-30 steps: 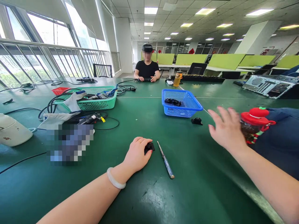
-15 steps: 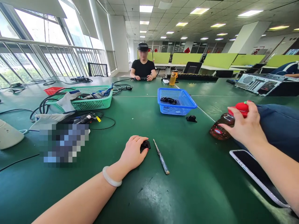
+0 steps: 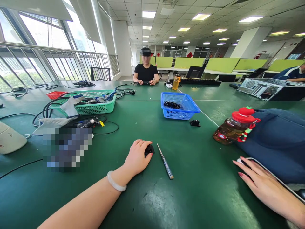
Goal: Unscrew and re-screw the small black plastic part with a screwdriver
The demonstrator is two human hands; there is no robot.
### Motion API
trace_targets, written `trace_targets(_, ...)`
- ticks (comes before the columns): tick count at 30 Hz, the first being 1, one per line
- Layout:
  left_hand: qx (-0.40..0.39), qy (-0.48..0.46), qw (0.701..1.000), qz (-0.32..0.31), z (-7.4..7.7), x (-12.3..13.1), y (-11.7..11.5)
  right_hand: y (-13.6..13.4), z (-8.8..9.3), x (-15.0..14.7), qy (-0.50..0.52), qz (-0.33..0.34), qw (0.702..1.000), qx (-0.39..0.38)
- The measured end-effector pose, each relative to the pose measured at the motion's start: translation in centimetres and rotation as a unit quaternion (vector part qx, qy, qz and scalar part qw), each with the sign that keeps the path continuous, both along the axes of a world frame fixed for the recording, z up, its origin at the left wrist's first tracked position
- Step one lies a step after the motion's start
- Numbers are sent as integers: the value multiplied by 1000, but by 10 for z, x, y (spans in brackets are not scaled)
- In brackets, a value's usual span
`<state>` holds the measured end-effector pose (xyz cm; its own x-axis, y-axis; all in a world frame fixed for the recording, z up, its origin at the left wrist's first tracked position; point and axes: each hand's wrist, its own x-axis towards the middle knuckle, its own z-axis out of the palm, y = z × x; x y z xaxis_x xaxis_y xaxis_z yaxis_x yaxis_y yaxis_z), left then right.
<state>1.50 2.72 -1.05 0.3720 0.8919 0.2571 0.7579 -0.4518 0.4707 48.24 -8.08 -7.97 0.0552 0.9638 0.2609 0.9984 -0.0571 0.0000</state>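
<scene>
My left hand (image 3: 138,157) rests on the green table (image 3: 152,197), its fingers closed over a small black part (image 3: 150,149). A screwdriver (image 3: 165,164) lies just right of that part. My right hand (image 3: 257,183) lies flat on a phone (image 3: 278,179) at the lower right, fingers stretched out. A brown bottle with a red cap (image 3: 234,126) leans on its side against a dark blue bag (image 3: 278,140). Another small black part (image 3: 194,123) sits in front of the blue basket (image 3: 188,111), which holds more black parts.
A green basket (image 3: 95,106) with gloves and cables stands at the left, with a red tray (image 3: 55,94) behind it. A white appliance (image 3: 10,138) is at the far left. A person in black sits across the table. A computer case (image 3: 262,87) lies at the back right.
My right hand let go of the red-capped bottle, left it leaning on the bag, and came down flat onto the phone. My left hand stayed on the black part.
</scene>
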Motion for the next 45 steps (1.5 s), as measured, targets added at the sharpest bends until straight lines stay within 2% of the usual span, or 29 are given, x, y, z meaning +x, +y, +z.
trace_targets(3,4,-2,1000,2,-2,0,-1,2,-3,-2,-1,-34,999,1)
trace_targets(6,31,-5,999,32,0,0,-1,7,2,-28,-25,-63,997,36)
trace_targets(9,97,14,990,105,15,-9,3,8,23,-72,-44,12,996,75)
trace_targets(11,144,48,973,175,34,-27,8,5,42,-103,-31,81,992,86)
trace_targets(13,161,100,950,249,57,-57,14,1,60,-128,-9,140,987,84)
trace_targets(15,129,140,922,336,75,-96,19,-5,73,-147,15,189,979,77)
trace_targets(17,53,154,893,420,81,-137,25,-12,81,-161,33,222,971,79)
trace_targets(21,-104,156,852,488,66,-202,33,-22,90,-177,31,292,954,58)
trace_targets(24,-160,155,847,483,53,-219,34,-24,95,-187,31,333,942,29)
trace_targets(26,-153,162,849,479,53,-215,29,-23,97,-194,39,348,936,26)
trace_targets(28,-96,163,864,466,58,-201,21,-21,99,-203,58,359,932,17)
trace_targets(31,20,130,905,404,68,-160,9,-16,102,-224,130,361,923,-20)
trace_targets(33,95,84,920,370,72,-125,1,-8,106,-244,213,346,911,-71)
trace_targets(34,123,59,931,337,73,-107,-3,-3,108,-256,265,337,897,-104)
trace_targets(36,151,22,952,266,72,-74,-14,10,111,-282,388,319,846,-178)
trace_targets(37,158,12,959,234,71,-60,-19,17,112,-296,450,318,809,-205)
trace_targets(40,167,3,972,168,65,-33,-34,36,108,-329,626,298,690,-205)
trace_targets(41,168,1,973,161,64,-29,-37,40,105,-337,658,277,670,-204)
trace_targets(42,169,-2,973,159,62,-27,-39,44,102,-342,679,258,662,-186)
trace_targets(45,171,-9,971,169,59,-24,-41,47,97,-349,702,240,654,-147)
